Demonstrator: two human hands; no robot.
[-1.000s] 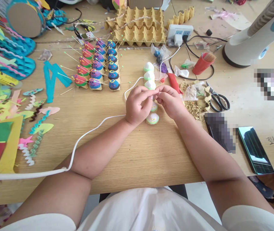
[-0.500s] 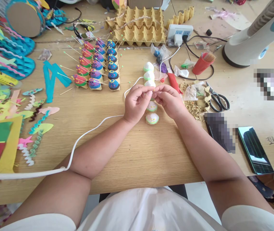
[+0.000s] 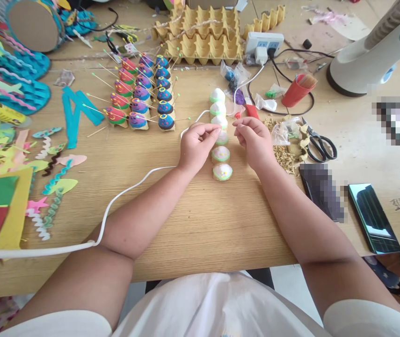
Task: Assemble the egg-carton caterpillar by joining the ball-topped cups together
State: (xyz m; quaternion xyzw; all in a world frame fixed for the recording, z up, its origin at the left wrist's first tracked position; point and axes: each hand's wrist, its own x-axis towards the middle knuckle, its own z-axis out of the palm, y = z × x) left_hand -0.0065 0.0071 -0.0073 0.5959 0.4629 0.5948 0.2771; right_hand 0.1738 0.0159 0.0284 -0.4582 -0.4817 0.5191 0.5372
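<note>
Left hand (image 3: 197,147), right hand (image 3: 256,141) apart by white domes (image 3: 222,170); can't tell if pinching anything; likely light, dentable, hold low.

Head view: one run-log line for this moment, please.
left hand: pinched, at white-topped green-rimmed mound row | right hand: curled, right of row, apart from left hand | anything held: cannot tell
</note>
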